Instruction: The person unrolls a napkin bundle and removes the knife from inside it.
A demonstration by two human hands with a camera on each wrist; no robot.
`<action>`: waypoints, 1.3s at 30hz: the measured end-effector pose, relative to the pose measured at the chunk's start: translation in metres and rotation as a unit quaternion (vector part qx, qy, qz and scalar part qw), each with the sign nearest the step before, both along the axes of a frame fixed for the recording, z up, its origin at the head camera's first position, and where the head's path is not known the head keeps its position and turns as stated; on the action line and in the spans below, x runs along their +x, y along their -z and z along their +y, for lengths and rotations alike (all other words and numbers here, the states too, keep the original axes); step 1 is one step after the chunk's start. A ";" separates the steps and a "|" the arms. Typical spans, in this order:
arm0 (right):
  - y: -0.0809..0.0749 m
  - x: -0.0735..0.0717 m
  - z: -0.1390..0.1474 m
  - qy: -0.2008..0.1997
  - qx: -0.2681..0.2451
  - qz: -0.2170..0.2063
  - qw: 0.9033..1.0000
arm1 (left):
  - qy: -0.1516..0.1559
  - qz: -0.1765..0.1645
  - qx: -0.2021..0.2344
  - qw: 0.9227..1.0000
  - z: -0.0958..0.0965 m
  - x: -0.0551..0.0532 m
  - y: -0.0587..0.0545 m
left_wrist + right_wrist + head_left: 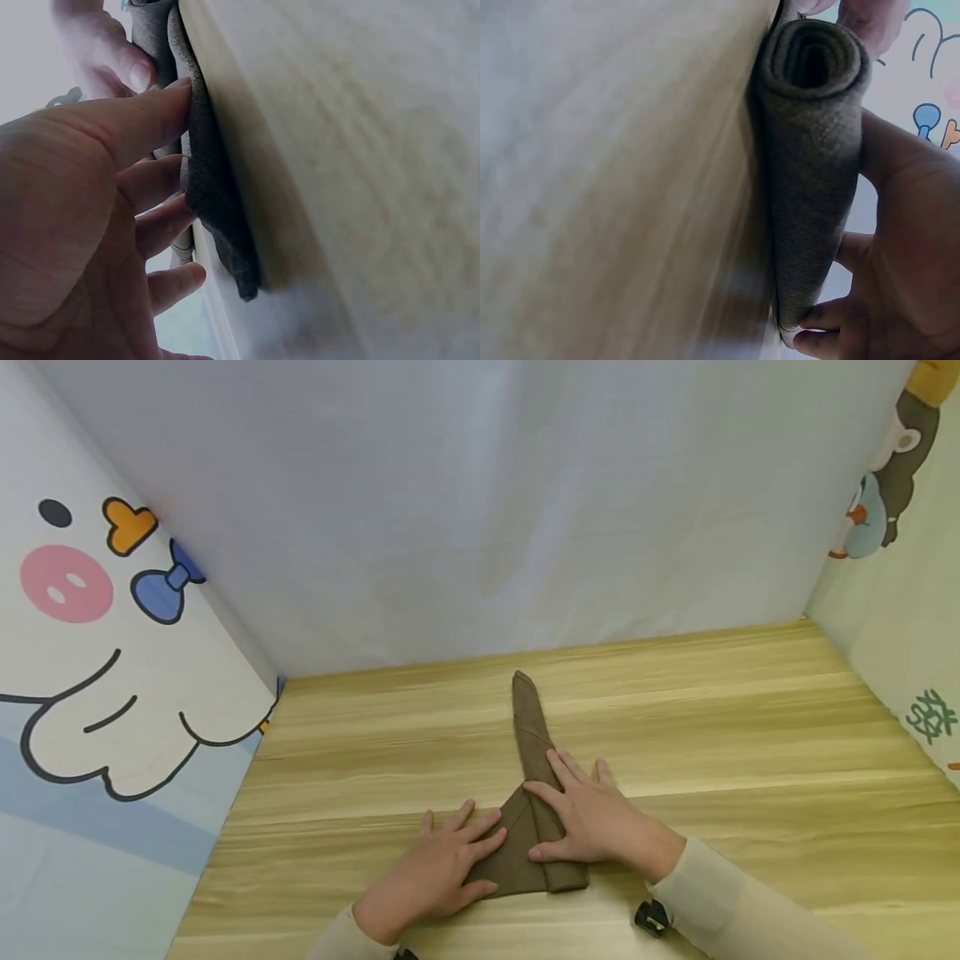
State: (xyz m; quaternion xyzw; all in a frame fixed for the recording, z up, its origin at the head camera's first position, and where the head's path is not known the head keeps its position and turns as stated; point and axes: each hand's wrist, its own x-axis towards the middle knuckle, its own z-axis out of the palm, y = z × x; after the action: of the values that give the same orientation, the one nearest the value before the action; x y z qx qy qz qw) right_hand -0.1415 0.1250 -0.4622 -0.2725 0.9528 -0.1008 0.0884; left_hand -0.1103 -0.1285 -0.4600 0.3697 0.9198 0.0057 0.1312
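A brown-grey cloth (517, 864) lies on the wooden table, partly rolled up. Its flat, pointed part spreads to the left, while the roll (530, 710) runs along the right side and narrows toward the far end. My left hand (442, 864) rests with spread fingers on the flat part's left edge. Across the roll lies my right hand (603, 814), thumb near the close end and fingers spread further up. In the right wrist view the open end of the roll (814, 135) shows several wound layers. The cloth's thin edge (214, 180) appears under the left fingertips in the left wrist view.
The wood-grain tabletop (360, 735) meets a pale back curtain (480, 527). A cartoon-printed panel (150, 693) stands at the left, and another printed panel (892, 635) at the right. A small black device (651, 918) sits at the right wrist.
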 end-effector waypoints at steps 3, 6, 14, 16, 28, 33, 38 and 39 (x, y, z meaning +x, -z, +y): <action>0.000 0.001 0.001 0.003 -0.003 -0.002 1.000 | 0.002 0.003 0.000 1.000 -0.001 0.000 0.001; 0.000 0.001 0.002 0.005 -0.006 -0.004 1.000 | 0.004 0.006 -0.003 1.000 -0.003 0.000 0.003; -0.001 0.002 0.004 0.005 -0.014 -0.008 1.000 | 0.009 0.016 0.001 1.000 -0.007 0.002 0.005; -0.002 0.002 0.005 0.005 -0.016 -0.009 1.000 | 0.009 0.017 0.004 1.000 -0.008 0.002 0.005; 0.000 0.002 0.013 0.007 -0.046 -0.036 0.998 | -0.001 0.000 0.003 1.000 -0.012 0.003 0.001; 0.001 0.001 0.016 0.008 -0.048 -0.043 0.998 | -0.002 0.003 0.004 1.000 -0.014 0.004 0.000; 0.001 0.002 0.017 0.007 -0.046 -0.048 0.998 | 0.000 0.012 0.000 1.000 -0.018 0.005 0.001; 0.000 0.002 0.017 0.006 -0.048 -0.049 0.998 | 0.001 0.013 0.000 1.000 -0.018 0.005 0.002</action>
State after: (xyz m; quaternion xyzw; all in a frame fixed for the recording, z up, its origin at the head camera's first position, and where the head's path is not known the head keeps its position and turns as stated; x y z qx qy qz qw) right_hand -0.1391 0.1424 -0.4626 -0.2650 0.9431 -0.1598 0.1216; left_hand -0.1049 -0.1469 -0.4618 0.3708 0.9210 0.0002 0.1191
